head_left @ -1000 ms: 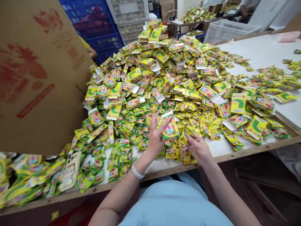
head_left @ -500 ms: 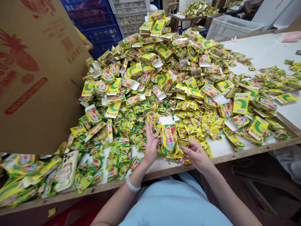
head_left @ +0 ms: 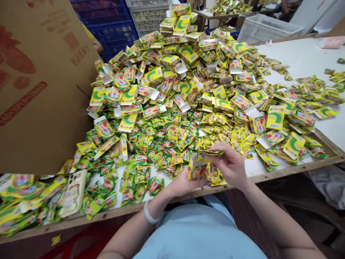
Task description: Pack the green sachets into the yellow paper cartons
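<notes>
My left hand (head_left: 185, 182) is closed around a small candy box (head_left: 197, 169), held upright near the table's front edge. Just over the box top, my right hand (head_left: 230, 163) pinches a few flat yellow candy packets (head_left: 210, 152). Whether the packets touch the box's opening I cannot tell. Loose yellow packets (head_left: 215, 178) lie just behind and below my fingers. To the left spread green candy packets (head_left: 137, 176), and more yellow packets (head_left: 237, 138) lie to the right. Beyond them rises a tall heap of small yellow and green boxes (head_left: 167, 77), several with white flaps out.
A large cardboard carton (head_left: 54, 136) stands at the left, with a phone (head_left: 73, 194) below it. Blue crates (head_left: 115, 36) and a white crate (head_left: 269, 28) stand behind. A wooden rim (head_left: 296, 168) edges the white table. Part of a person's arm (head_left: 97, 45) shows behind the carton.
The box that stood on the table is now in my left hand, which was open beside it. My right hand has lifted the yellow packets up above the box.
</notes>
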`<state>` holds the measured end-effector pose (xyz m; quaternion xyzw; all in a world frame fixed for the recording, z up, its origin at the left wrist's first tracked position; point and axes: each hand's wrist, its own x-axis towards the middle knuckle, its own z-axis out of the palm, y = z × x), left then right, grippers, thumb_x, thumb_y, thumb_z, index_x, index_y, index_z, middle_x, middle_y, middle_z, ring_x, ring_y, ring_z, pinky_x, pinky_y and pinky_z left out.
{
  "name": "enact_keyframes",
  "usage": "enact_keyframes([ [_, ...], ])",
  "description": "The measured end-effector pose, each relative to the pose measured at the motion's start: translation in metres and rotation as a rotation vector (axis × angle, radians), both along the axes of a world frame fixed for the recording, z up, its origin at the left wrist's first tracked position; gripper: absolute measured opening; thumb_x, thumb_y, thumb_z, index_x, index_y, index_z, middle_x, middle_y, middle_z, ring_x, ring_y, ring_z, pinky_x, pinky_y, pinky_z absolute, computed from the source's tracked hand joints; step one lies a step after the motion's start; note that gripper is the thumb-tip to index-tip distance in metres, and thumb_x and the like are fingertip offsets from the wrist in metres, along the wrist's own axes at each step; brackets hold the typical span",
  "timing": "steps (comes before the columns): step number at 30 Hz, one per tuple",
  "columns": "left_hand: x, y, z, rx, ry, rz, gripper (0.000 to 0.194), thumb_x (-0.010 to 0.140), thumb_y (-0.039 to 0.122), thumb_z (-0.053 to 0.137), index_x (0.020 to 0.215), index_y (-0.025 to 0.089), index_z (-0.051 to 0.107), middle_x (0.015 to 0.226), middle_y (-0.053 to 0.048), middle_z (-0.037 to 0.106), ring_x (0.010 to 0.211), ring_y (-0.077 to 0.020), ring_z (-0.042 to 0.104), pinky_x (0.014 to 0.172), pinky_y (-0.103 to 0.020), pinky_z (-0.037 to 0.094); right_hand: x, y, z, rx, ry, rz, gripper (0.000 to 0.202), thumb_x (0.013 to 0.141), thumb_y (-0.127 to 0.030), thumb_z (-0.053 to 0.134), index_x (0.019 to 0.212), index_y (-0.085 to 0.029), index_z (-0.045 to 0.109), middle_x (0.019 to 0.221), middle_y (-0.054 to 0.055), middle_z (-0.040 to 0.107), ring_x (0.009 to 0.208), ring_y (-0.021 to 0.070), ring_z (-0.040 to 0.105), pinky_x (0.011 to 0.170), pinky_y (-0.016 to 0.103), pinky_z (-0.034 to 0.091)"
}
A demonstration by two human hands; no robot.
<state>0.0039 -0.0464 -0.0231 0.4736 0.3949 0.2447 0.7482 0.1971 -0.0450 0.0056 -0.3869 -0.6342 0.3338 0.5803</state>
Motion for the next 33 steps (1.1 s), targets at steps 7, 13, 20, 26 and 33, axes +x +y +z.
enact_keyframes([
  [7, -0.007, -0.006, 0.008, 0.07, 0.085, -0.109, 0.034, 0.068, 0.031, 0.079, 0.082, 0.017, 0.052, 0.073, 0.004, 0.051, 0.068, -0.0108, 0.045, 0.067, -0.025, 0.04, 0.014, 0.0, 0.02, -0.139, -0.557, 0.282, 0.016, 0.096, -0.02, 0.055, 0.103, -0.022, 0.069, 0.091, 0.006, 0.068, 0.085, 0.0187, 0.065, 0.075, 0.029, 0.053],
  [13, -0.003, -0.01, -0.009, 0.129, 0.127, -0.165, 0.033, 0.073, 0.031, 0.075, 0.093, 0.016, 0.054, 0.079, 0.003, 0.054, 0.071, -0.0121, 0.047, 0.069, -0.026, 0.043, 0.018, -0.007, 0.03, -0.215, -0.749, 0.298, 0.023, 0.095, -0.014, 0.051, 0.103, -0.022, 0.07, 0.089, 0.005, 0.063, 0.075, 0.016, 0.062, 0.067, 0.026, 0.049],
  [20, -0.013, -0.018, -0.007, -0.023, 0.024, -0.4, 0.044, 0.076, 0.055, 0.073, 0.086, 0.018, 0.051, 0.072, 0.002, 0.055, 0.06, -0.0117, 0.052, 0.059, -0.026, 0.045, 0.03, -0.019, 0.02, -0.306, -0.646, 0.409, 0.014, 0.093, -0.02, 0.057, 0.106, -0.022, 0.062, 0.089, 0.003, 0.067, 0.073, 0.0158, 0.062, 0.065, 0.026, 0.049],
  [26, -0.012, -0.021, -0.015, 0.038, 0.103, -0.412, 0.038, 0.078, 0.047, 0.073, 0.087, 0.018, 0.05, 0.069, 0.004, 0.053, 0.06, -0.0109, 0.048, 0.057, -0.024, 0.04, 0.021, -0.019, 0.004, -0.343, -0.624, 0.366, 0.011, 0.091, -0.017, 0.058, 0.081, -0.019, 0.062, 0.077, 0.001, 0.062, 0.069, 0.0142, 0.058, 0.061, 0.024, 0.043],
  [33, -0.01, -0.028, -0.019, 0.007, 0.027, -0.378, 0.042, 0.076, 0.05, 0.073, 0.093, 0.018, 0.051, 0.074, 0.003, 0.054, 0.063, -0.0111, 0.048, 0.059, -0.024, 0.043, 0.025, -0.022, 0.007, -0.347, -0.542, 0.503, 0.018, 0.098, -0.022, 0.053, 0.098, -0.022, 0.071, 0.089, 0.006, 0.07, 0.079, 0.0164, 0.065, 0.069, 0.025, 0.048],
])
